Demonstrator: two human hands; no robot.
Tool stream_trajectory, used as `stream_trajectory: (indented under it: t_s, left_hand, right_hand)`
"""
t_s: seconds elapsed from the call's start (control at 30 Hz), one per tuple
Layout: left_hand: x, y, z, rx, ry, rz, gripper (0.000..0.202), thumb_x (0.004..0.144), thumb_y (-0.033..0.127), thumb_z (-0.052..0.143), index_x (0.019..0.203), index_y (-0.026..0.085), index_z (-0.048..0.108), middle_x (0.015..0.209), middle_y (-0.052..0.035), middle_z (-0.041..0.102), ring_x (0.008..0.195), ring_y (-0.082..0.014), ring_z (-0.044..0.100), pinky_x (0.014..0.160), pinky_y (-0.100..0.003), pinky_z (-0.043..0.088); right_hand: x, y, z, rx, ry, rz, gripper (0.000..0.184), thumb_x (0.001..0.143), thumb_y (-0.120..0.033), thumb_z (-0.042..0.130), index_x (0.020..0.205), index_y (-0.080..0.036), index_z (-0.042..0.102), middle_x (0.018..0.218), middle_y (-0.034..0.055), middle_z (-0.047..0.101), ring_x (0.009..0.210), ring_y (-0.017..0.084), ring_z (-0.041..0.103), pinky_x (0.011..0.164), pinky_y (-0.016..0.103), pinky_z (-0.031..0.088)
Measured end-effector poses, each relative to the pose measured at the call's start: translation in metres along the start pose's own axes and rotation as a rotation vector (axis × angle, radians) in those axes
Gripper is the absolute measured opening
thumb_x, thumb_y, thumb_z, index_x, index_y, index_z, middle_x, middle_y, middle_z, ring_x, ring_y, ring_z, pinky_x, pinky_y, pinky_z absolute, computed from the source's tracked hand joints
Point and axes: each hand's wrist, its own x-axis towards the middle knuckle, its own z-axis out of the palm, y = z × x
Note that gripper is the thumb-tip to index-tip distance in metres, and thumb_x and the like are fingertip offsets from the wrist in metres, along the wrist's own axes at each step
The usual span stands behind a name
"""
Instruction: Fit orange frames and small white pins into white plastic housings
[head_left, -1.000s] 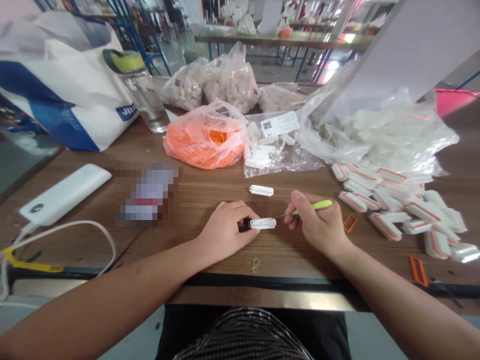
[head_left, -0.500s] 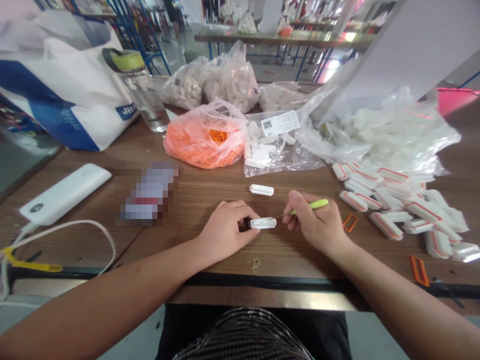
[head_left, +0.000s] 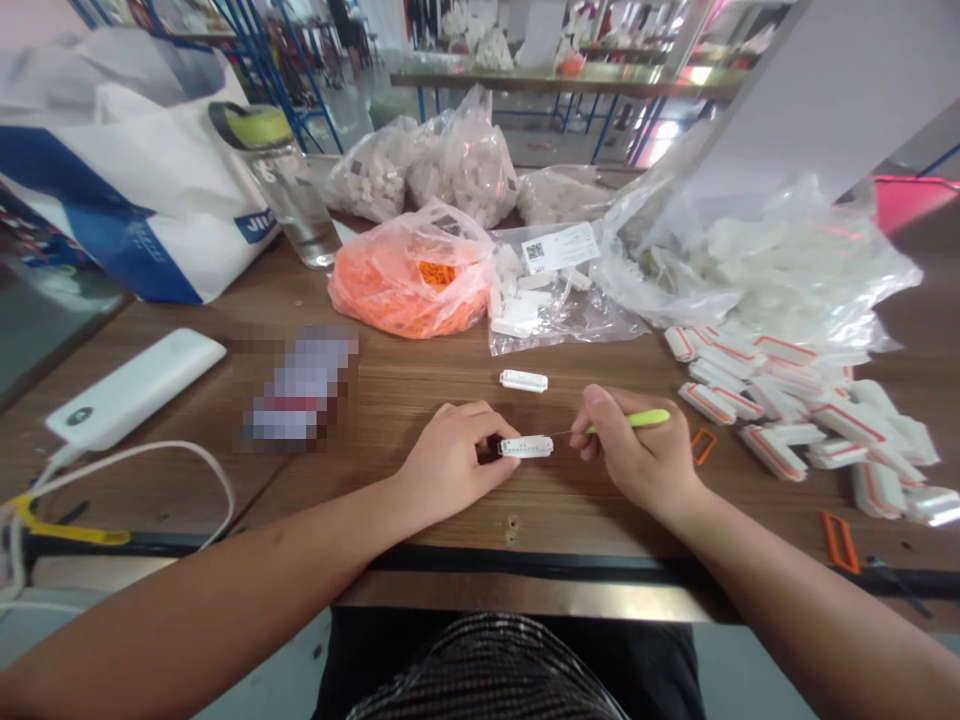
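Note:
Between its thumb and fingers my left hand (head_left: pixel 454 458) grips the left end of a small white plastic connector housing (head_left: pixel 531 446), which lies on the table with a row of small holes along it. My right hand (head_left: pixel 626 445) is closed around the lime-green handle (head_left: pixel 646 418) of a thin-shafted pick. The pick's fine tip points left at the right end of the housing; whether it touches cannot be made out. Just behind lies a second white connector housing (head_left: pixel 524 380). An orange rectangular seal ring (head_left: pixel 703 446) is beside my right wrist.
White pieces with orange rims (head_left: pixel 855 415) are heaped at right, near another orange ring (head_left: pixel 839 541). Behind are an orange-filled bag (head_left: pixel 409 285), clear bags (head_left: pixel 555 300) and a water bottle (head_left: pixel 292 200). A white power bank (head_left: pixel 139 385) and a blurred-out object (head_left: pixel 304 385) are at left.
My right hand has shifted slightly right, drawing the pick back from over the housing. The pick's handle now lies flatter. My left hand and the housing stay in place.

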Motion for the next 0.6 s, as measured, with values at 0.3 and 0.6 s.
stream_trajectory:
  t_s: [0.3, 0.6]
  left_hand:
    - [0.0004, 0.0002, -0.0008, 0.002, 0.000, -0.001, 0.008, 0.077, 0.019, 0.067, 0.085, 0.022, 0.067, 0.076, 0.0025, 0.062, 0.071, -0.0144, 0.057, 0.075, -0.035, 0.037]
    - [0.0001, -0.0007, 0.0008, 0.002, 0.004, -0.006, 0.009, 0.077, 0.020, 0.067, 0.085, 0.022, 0.067, 0.076, 0.0025, 0.061, 0.070, -0.0138, 0.056, 0.075, -0.035, 0.037]
  right_hand:
    - [0.0018, -0.0024, 0.0010, 0.056, -0.002, 0.139, 0.047, 0.091, -0.045, 0.050, 0.055, -0.016, 0.059, 0.047, 0.0013, 0.060, 0.037, 0.008, 0.054, 0.037, 0.018, 0.044]
    - [0.0034, -0.0011, 0.0024, 0.068, 0.014, 0.178, 0.047, 0.090, -0.046, 0.051, 0.055, -0.016, 0.059, 0.046, 0.0011, 0.059, 0.036, 0.008, 0.053, 0.036, 0.018, 0.044]
